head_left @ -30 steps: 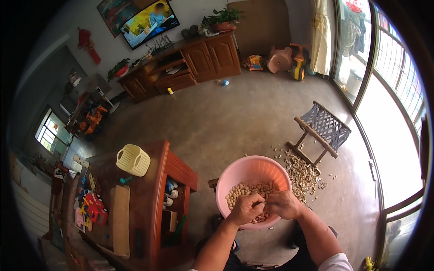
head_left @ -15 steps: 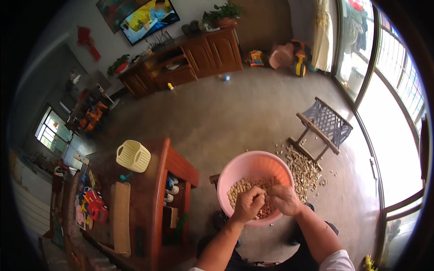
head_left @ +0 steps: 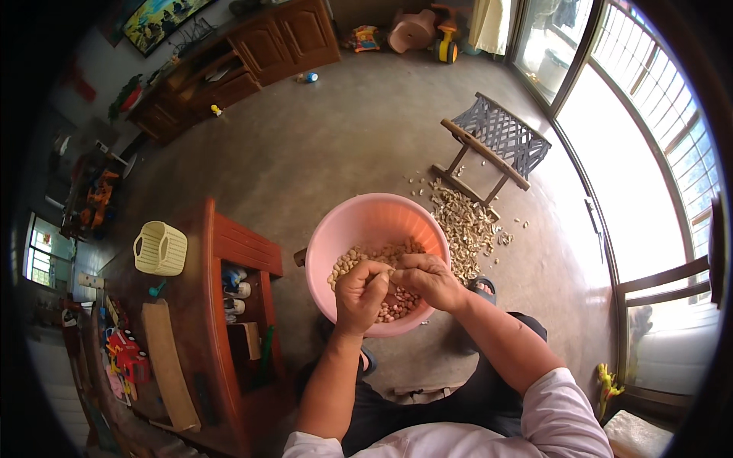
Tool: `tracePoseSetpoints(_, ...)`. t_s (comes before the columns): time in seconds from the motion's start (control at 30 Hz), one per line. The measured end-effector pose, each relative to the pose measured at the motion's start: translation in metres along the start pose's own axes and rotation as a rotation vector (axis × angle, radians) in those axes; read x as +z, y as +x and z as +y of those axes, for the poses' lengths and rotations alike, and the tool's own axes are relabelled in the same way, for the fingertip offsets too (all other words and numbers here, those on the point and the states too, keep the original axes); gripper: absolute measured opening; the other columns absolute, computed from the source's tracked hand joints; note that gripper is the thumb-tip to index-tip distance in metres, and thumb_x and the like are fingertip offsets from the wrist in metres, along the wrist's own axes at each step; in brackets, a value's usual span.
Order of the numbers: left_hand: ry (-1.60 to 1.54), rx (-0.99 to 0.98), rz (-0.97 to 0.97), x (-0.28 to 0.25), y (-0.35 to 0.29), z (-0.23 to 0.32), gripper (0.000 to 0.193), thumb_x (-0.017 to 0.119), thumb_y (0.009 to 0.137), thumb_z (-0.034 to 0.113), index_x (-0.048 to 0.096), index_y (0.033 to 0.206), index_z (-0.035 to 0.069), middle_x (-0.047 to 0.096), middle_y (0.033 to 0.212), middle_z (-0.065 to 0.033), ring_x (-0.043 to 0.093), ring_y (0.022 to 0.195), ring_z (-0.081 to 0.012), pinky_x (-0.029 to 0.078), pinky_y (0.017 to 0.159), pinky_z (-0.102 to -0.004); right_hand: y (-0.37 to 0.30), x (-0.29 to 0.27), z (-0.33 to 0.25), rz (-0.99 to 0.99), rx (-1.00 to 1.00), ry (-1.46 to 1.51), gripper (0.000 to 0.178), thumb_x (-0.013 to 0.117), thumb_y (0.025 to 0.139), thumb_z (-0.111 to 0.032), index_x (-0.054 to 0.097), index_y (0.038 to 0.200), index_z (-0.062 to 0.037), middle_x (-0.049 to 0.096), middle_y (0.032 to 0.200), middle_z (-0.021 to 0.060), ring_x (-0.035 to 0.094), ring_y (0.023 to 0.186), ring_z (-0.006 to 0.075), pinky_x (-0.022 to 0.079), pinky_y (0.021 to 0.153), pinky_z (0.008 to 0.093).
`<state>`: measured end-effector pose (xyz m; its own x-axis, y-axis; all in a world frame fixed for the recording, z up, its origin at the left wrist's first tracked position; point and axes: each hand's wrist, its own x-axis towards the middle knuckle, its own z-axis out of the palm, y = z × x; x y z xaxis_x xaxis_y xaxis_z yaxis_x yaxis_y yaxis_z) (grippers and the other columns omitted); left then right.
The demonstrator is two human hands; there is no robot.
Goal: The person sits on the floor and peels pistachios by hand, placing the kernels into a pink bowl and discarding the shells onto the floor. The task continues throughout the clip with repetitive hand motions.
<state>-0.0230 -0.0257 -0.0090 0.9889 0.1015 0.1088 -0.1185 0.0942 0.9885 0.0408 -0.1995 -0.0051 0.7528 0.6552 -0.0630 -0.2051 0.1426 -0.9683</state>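
Note:
A round pink basin (head_left: 334,229) stands on the floor between my feet. Unshelled peanuts (head_left: 350,261) lie along its left and far side, with reddish shelled kernels (head_left: 395,307) nearer to me. Above them my left hand (head_left: 363,294) is closed, thumb against bent fingers. My right hand (head_left: 429,281) is closed too, and its fingertips meet those of the left. Between the fingertips is a small pale thing that looks like a peanut, mostly covered by the fingers.
Empty peanut shells (head_left: 463,227) are strewn right of the basin, beside a folding stool (head_left: 496,137). A red-brown wooden table (head_left: 243,240) stands left, bearing a cream basket (head_left: 160,248), a cardboard strip (head_left: 169,366) and a red toy car (head_left: 128,355). Glass sliding doors (head_left: 588,153) line the right.
The whole view has tipped downward and shifted, so the basin sits further up and left and more of my arms shows. My hands have come together at the fingertips.

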Motion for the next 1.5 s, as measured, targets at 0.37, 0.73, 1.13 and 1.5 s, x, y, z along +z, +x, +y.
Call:
tracePoseSetpoints(0.37, 0.443, 0.270, 0.049, -0.014, 0.014, -0.007, 0.014, 0.061, 0.091, -0.002, 0.070, 0.103, 0.000, 0.072, 0.084, -0.0080, 0.069, 0.072, -0.0142, 0.055, 0.065, -0.0293, 0.016, -0.006, 0.010, 0.079, -0.170, -0.373, 0.019, 0.062, 0.100, -0.019, 0.065, 0.092, -0.0013, 0.061, 0.078, 0.0096, 0.058, 0.073, 0.0193, 0.047, 0.070, 0.0349)
tracePoseSetpoints(0.73, 0.717, 0.383, 0.018, -0.009, 0.021, -0.011, 0.014, 0.061, 0.088, -0.003, 0.068, 0.099, 0.001, 0.068, 0.082, -0.0160, 0.068, 0.072, -0.0314, 0.053, 0.065, -0.0375, 0.020, -0.011, 0.017, 0.147, -0.284, -0.628, 0.015, 0.067, 0.093, -0.016, 0.066, 0.090, -0.0012, 0.067, 0.080, 0.0189, 0.067, 0.076, 0.0393, 0.052, 0.071, 0.0448)
tracePoseSetpoints(1.13, 0.545, 0.138, 0.036, -0.016, 0.021, -0.026, 0.018, 0.063, 0.087, 0.001, 0.071, 0.103, -0.001, 0.074, 0.087, -0.0155, 0.074, 0.075, -0.0241, 0.057, 0.070, -0.0344, 0.025, -0.011, 0.029, 0.187, -0.293, -0.644, 0.014, 0.069, 0.090, -0.015, 0.068, 0.093, -0.0009, 0.068, 0.080, 0.0202, 0.069, 0.078, 0.0383, 0.054, 0.070, 0.0435)
tracePoseSetpoints(1.5, 0.333, 0.058, -0.027, -0.015, 0.019, -0.017, 0.015, 0.068, 0.087, -0.003, 0.071, 0.102, -0.002, 0.073, 0.086, -0.0068, 0.069, 0.076, -0.0103, 0.054, 0.068, -0.0260, 0.024, -0.009, 0.024, 0.191, -0.029, -0.334, 0.020, 0.070, 0.095, -0.019, 0.070, 0.098, 0.0009, 0.072, 0.079, 0.0114, 0.071, 0.073, 0.0186, 0.056, 0.067, 0.0328)
